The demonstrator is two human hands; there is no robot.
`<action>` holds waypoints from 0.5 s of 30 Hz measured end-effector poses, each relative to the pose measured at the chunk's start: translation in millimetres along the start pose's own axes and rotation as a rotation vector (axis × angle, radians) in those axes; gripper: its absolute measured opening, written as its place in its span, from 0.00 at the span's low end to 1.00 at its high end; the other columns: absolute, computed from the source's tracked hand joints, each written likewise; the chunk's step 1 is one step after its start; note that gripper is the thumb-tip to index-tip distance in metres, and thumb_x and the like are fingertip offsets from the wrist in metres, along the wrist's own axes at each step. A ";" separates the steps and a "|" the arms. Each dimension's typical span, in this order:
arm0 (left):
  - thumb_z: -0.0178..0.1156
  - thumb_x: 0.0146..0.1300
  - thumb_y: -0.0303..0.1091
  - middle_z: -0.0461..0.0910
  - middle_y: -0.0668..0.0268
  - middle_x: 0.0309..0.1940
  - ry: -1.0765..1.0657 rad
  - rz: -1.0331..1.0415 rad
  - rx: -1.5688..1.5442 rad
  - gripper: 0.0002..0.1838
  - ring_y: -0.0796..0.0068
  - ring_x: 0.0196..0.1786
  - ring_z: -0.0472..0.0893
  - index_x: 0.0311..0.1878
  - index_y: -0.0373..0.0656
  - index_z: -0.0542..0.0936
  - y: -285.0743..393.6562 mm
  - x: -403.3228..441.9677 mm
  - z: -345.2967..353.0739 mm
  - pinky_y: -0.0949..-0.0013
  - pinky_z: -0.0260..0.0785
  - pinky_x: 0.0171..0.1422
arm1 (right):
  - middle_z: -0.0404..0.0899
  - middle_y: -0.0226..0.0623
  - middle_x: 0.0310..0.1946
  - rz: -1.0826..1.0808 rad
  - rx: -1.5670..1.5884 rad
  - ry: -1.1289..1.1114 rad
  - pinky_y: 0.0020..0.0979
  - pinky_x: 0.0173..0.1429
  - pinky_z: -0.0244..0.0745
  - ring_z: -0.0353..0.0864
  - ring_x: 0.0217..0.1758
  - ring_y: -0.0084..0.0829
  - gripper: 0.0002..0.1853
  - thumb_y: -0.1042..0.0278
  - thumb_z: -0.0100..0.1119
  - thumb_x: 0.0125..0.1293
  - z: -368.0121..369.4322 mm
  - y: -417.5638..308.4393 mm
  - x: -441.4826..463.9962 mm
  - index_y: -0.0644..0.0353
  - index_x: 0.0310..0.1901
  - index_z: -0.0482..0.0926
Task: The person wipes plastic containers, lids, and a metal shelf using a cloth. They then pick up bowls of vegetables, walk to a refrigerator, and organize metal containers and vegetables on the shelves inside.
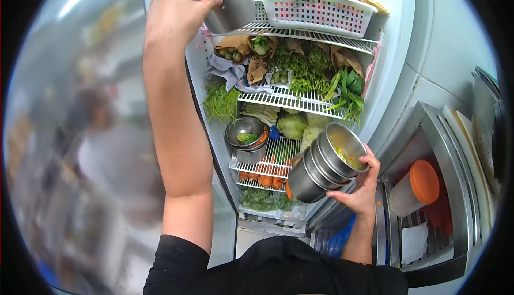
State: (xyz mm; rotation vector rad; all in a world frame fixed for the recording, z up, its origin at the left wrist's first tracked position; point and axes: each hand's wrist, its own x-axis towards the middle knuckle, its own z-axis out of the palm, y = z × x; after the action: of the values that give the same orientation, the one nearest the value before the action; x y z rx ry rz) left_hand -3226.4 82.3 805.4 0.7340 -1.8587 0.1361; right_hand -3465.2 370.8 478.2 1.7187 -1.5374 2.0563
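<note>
At the upper left, my left hand [176, 14] grips the rim of a steel container [231, 7], fingers and thumb closed on it. This container is raised in front of the fridge's upper shelf. My right hand [361, 188] holds a tilted stack of steel containers [313, 169] by its side, in front of the lower shelves. Yellow and green chopped food [348, 156] shows inside the top one. Whatever the left container holds is hidden. Behind both hands stands the open fridge, with a white perforated basket [318, 14] on its upper shelf.
Leafy greens [310, 70] and paper-wrapped vegetables fill the middle shelf [289, 98]. Lower down are a cabbage [292, 125], steel bowls [246, 131] and carrots [270, 181]. An orange-lidded jar [415, 188] stands in a metal rack at right. A blurred person [118, 161] is at left.
</note>
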 end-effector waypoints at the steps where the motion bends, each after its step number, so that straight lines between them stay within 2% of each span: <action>1: 0.79 0.54 0.49 0.86 0.61 0.42 -0.009 0.030 0.019 0.28 0.67 0.43 0.85 0.53 0.43 0.82 -1.5 6.7 3.4 0.62 0.75 0.51 | 0.51 0.52 0.79 0.002 -0.018 0.000 0.47 0.78 0.69 0.66 0.78 0.45 0.59 0.62 0.95 0.32 -0.3 -1.5 -0.6 0.50 0.65 0.60; 2: 0.77 0.55 0.41 0.86 0.45 0.54 -0.009 -0.086 -0.023 0.30 0.55 0.59 0.86 0.60 0.41 0.83 15.5 8.5 3.7 0.58 0.77 0.66 | 0.51 0.52 0.79 0.002 -0.037 -0.002 0.47 0.78 0.69 0.66 0.78 0.45 0.59 0.62 0.95 0.32 -0.7 -3.6 -0.2 0.50 0.65 0.60; 8: 0.79 0.51 0.41 0.87 0.49 0.53 -0.007 -0.089 0.103 0.32 0.52 0.58 0.86 0.60 0.41 0.83 3.3 48.1 53.5 0.56 0.78 0.65 | 0.51 0.52 0.78 -0.038 -0.045 -0.020 0.47 0.77 0.70 0.65 0.78 0.46 0.60 0.62 0.95 0.32 -2.3 -4.4 6.8 0.50 0.66 0.59; 11: 0.80 0.51 0.40 0.86 0.49 0.55 -0.138 -0.148 0.137 0.34 0.52 0.60 0.85 0.62 0.41 0.82 -5.6 58.0 77.3 0.56 0.77 0.67 | 0.51 0.52 0.79 -0.039 -0.056 -0.020 0.47 0.78 0.68 0.65 0.78 0.46 0.60 0.61 0.95 0.32 -2.8 -4.5 9.7 0.49 0.66 0.59; 15: 0.78 0.56 0.37 0.84 0.47 0.58 -0.081 -0.134 0.096 0.34 0.48 0.62 0.83 0.66 0.42 0.79 -16.3 55.1 96.1 0.53 0.76 0.68 | 0.55 0.51 0.79 -0.073 -0.057 0.011 0.45 0.81 0.63 0.65 0.79 0.45 0.61 0.55 0.95 0.32 -1.0 -1.3 16.6 0.50 0.66 0.61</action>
State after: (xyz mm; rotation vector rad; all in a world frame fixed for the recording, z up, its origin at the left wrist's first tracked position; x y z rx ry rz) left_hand -3307.8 5.5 810.2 0.9400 -1.8834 0.1116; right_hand -3471.5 363.6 491.8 1.7138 -1.4917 1.9644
